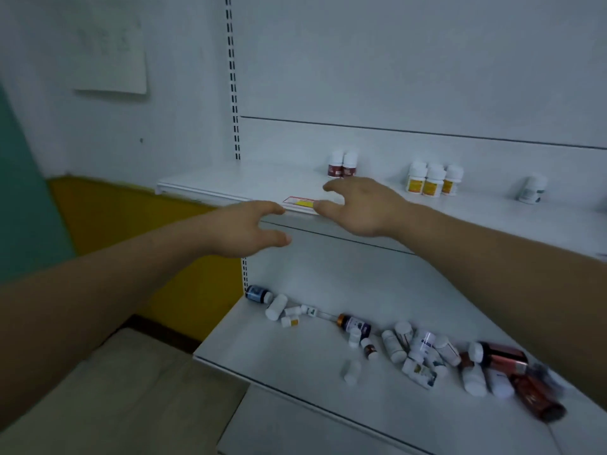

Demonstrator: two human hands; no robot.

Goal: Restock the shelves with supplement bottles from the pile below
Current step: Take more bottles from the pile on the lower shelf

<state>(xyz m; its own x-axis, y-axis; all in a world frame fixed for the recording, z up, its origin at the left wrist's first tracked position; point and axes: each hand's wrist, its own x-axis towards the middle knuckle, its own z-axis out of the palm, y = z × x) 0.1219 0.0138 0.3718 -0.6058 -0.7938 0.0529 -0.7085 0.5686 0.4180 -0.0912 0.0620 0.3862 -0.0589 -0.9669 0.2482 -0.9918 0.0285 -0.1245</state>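
Both hands reach forward at the height of the upper shelf (pixel 230 185), and neither holds anything. The left hand (pixel 244 229) hangs in front of the shelf's front edge, fingers loosely spread and slightly curved, thumb apart from them. The right hand (pixel 358 206) is a little farther and higher, over the near edge of the same shelf, its fingers also spread wide and gently bent, with the fingertips near a red and yellow price label (pixel 300 202) on the shelf edge.

On the upper shelf, toward the back, stand three small groups of white-capped bottles. Two red-labelled bottles (pixel 342 164) stand touching each other just beyond the right hand. To their right, three yellow-labelled bottles (pixel 433 179) stand close together. Farther right, well apart from those, is a single pale bottle (pixel 532 189), too blurred to read.

The pile of supplement bottles (pixel 420 353) lies on the lower shelf (pixel 279 349), below the hands, strewn in a loose band from the far left toward the near right. At its left end a dark bottle with a blue label (pixel 258 293) lies on its side beside several small white bottles (pixel 285 311). Near the middle is a dark purple bottle with an orange neck (pixel 354 323). At the right end, large reddish-brown bottles (pixel 512 359) lie among white ones.

A slotted upright (pixel 232 77) runs up the white back panel at the shelves' left. Left of it are a yellow wall band (pixel 131 218) and a pale sheet of paper (pixel 108 47) on the wall.
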